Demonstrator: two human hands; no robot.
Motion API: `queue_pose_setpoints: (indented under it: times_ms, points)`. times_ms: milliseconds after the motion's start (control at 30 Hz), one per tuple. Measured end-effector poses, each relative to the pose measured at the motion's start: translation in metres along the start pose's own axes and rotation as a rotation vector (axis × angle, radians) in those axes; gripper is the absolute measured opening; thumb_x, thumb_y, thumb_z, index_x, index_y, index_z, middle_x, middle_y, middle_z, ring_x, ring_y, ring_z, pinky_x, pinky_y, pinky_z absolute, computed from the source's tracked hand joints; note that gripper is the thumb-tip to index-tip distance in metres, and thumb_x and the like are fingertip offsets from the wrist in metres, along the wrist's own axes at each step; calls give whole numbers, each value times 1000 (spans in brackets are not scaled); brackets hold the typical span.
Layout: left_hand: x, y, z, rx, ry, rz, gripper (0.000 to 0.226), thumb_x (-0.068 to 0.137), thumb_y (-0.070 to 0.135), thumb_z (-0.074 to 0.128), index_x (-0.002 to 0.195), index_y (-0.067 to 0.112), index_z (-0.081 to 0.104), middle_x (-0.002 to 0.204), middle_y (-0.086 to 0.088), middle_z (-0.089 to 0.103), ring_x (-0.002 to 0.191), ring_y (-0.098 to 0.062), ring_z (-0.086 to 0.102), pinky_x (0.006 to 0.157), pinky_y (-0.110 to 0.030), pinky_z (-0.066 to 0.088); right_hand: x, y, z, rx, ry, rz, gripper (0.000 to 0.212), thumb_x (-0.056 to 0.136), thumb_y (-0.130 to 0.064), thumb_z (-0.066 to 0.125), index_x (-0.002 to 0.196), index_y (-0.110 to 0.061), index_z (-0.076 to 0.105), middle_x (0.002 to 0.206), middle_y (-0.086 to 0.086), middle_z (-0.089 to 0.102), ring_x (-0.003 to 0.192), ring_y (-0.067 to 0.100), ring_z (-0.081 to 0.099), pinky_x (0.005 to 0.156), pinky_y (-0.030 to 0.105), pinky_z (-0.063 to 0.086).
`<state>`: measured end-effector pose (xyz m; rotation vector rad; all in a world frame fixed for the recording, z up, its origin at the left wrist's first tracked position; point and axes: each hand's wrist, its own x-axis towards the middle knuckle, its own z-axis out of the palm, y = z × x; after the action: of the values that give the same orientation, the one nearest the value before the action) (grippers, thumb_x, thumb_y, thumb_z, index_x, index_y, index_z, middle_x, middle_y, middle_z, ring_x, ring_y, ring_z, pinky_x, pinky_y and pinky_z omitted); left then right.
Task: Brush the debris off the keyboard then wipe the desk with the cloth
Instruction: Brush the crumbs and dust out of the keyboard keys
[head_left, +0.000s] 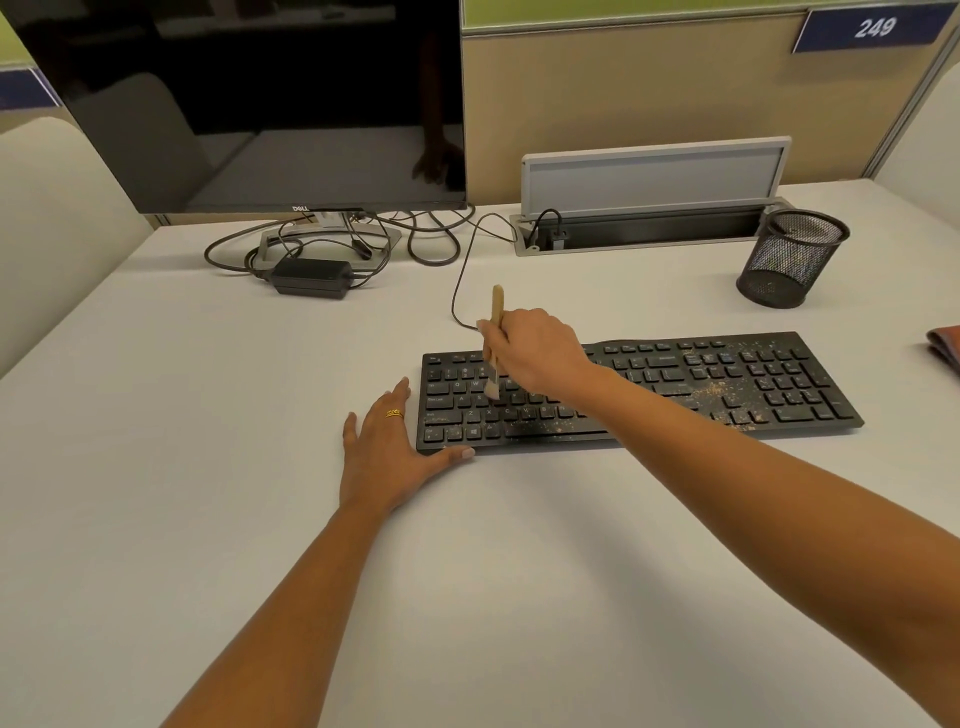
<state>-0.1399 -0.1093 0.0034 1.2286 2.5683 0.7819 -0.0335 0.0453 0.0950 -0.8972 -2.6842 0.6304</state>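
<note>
On my feed the right grip was curled around a small brush. It pinched the pale wooden handle so that it stood nearly upright and the short, light bristles touched the letter keys on the left half of the keyboard. The keyboard was a flat black slab with low, square-edged keys, lying on the right part of the smooth, matte off-white bench. Fine tan debris, gritty like sawdust, was sprinkled thickest over the keys between the letters and the number pad, with a thinner scatter along the space-bar row. The left grip lay flat and spread on the bench, holding nothing. Its thumb stretched along the keyboard's front edge at the left corner, and a gold ring sat on one finger. The cloth, a folded reddish-brown piece, lay at the far right edge of the bench, mostly out of frame. Behind, I saw a glossy dark monitor, a boxy black power adapter among looped cables, and a round black wire-mesh cup.
</note>
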Motion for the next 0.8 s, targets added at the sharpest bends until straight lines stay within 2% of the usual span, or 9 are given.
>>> queue_pose_setpoints:
  times_ms: [67,200,367,533,633,800]
  points:
    - [0,0,0,-2,3,1,126,49,84,53,152,21,15,154,4,31,143,-10,22,119,-41,-1,-2,0,3,-19,14,-24,50,101,-38,28,91,-7,66,86,8,68,81,28,63,76,38,49]
    - [0,-2,0,-4,1,-2,126,50,84,54,152,21,15,154,4,31,143,-10,22,119,-41,-1,-3,-4,5,-64,-94,-43,47,101,-35,28,90,-7,64,82,8,64,80,28,62,76,37,48]
    - [1,0,0,1,0,3,127,49,84,52,152,20,15,154,4,30,143,-10,22,119,-42,0,-6,-10,3,60,-130,-117,46,101,-38,31,82,-14,65,82,3,67,78,21,61,77,35,48]
    - [0,0,-1,0,-3,1,127,48,84,51,152,20,15,154,5,31,143,-10,22,119,-42,0,-5,-5,0,-173,-105,-87,44,101,-37,29,90,-11,63,77,2,58,74,22,54,67,31,39]
    - [-1,1,-1,-6,2,3,127,49,84,52,152,20,15,154,5,31,143,-10,22,119,-41,-1,-2,0,-5,-274,-67,-52,37,101,-35,29,86,-12,54,67,-1,47,71,22,49,64,30,33]
    - [0,1,-2,-7,4,3,127,48,84,52,152,20,16,154,4,31,143,-10,22,119,-41,0,-3,1,-2,-59,55,-21,51,100,-40,28,92,-7,66,84,7,68,79,26,62,74,36,49]
